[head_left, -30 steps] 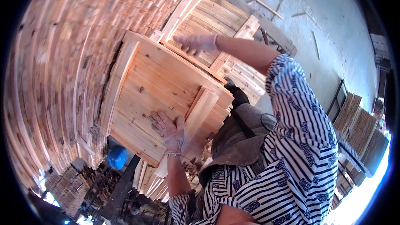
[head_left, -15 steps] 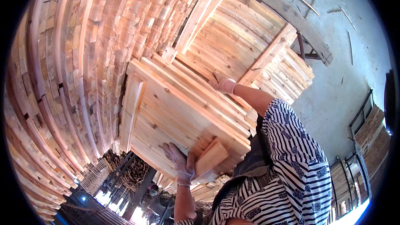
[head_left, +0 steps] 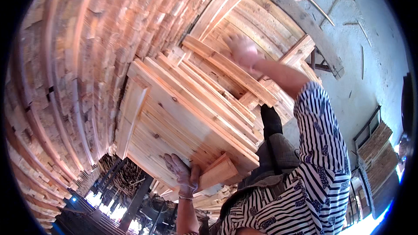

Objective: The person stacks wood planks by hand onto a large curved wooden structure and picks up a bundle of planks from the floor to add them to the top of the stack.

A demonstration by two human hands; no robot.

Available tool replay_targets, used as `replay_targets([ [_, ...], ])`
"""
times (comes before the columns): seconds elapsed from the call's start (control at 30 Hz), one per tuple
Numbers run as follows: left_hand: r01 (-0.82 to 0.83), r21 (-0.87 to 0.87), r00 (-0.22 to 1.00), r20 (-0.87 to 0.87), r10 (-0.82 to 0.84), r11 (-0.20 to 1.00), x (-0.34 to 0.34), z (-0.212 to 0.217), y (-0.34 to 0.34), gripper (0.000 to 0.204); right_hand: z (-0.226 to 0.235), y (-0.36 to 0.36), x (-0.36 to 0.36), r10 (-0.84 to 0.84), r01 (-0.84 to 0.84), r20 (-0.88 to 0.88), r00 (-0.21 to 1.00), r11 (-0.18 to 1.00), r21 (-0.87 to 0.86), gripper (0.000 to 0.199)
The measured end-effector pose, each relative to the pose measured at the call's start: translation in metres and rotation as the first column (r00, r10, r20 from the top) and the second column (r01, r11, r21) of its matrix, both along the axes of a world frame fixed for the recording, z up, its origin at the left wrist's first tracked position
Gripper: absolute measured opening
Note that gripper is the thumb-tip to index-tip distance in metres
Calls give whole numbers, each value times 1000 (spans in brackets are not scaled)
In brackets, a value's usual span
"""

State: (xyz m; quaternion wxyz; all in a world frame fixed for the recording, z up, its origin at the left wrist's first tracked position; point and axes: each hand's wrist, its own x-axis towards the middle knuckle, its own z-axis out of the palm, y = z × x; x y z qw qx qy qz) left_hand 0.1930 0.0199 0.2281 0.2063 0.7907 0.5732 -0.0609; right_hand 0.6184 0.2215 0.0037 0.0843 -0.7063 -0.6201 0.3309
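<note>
Both my hands wear pale knit gloves. My left hand [head_left: 183, 176] rests against the near face of the upright stack of planks [head_left: 174, 117], fingers stretched out, thumb beside a short wooden block [head_left: 217, 174]. On the far side, my right hand [head_left: 244, 52] is blurred by motion, with its fingers seemingly outstretched. It is just beyond a loose wooden plank [head_left: 228, 70] that lies slanted, apart from the near stack; any contact with it is unclear. Beyond lies a second layer of planks [head_left: 265, 21] with a crosspiece [head_left: 298, 50] on it.
A tall wall of stacked wood strips [head_left: 109, 39] fills the left side. At the far right, a weathered beam [head_left: 305, 30] lies above the grey floor [head_left: 344, 61], where thin wood scraps lie. Boards and a dark frame [head_left: 368, 135] stand at right. Piled sticks [head_left: 126, 176] show at lower left.
My right hand has moved up and away from the near stack. A plank now lies apart from that stack, farther off. My left hand stays against the stack's face.
</note>
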Motion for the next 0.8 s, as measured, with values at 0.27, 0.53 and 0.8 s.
replay_targets([
  [0.27, -104, -141, 994, -58, 97, 985, 16, 13, 11, 99, -57, 155, 11, 503, -631, 612, 610, 776, -9, 55],
  [0.53, -123, -28, 991, -65, 121, 992, 15, 8, 2, 97, -90, 166, -7, 389, -565, 583, 714, 811, 150, 24],
  [0.8, -94, -23, 982, -168, 89, 995, -3, -2, -2, 95, -78, 160, -2, 521, -632, 639, 567, 772, -68, 36],
])
